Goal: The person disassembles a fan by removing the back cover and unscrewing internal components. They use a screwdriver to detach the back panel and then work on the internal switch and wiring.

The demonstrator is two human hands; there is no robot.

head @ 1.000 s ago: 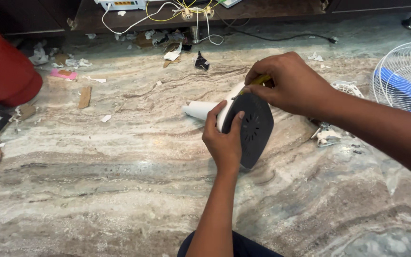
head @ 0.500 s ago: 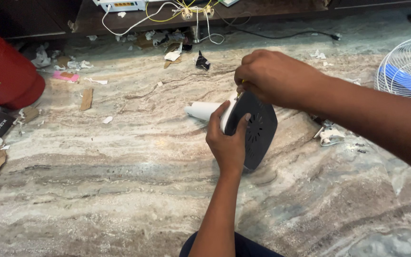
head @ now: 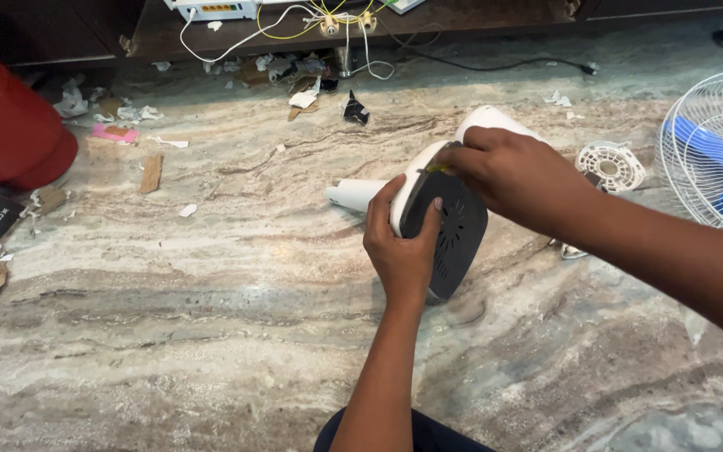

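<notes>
A white fan base [head: 428, 180] with a dark vented underside plate [head: 458, 238] stands tilted on edge on the marble floor. Its white stem [head: 353, 194] points left. My left hand [head: 399, 247] grips the base's near rim, thumb on the dark plate. My right hand [head: 516, 180] reaches over the top of the base and pinches a small yellow-handled tool [head: 435, 170] against the seam between white shell and dark plate. The tool's tip is hidden by my fingers.
A white wire fan guard with blue blades [head: 721, 151] lies at the right. A small round white grille part [head: 611, 165] sits behind my right arm. A red cylinder [head: 10, 125] stands at the left, cardboard scraps [head: 151, 173] and wires [head: 328, 21] along the far edge.
The view has moved closer and slightly lower. My right hand has slid from above the base down onto its top seam with the tool. My left hand keeps its grip.
</notes>
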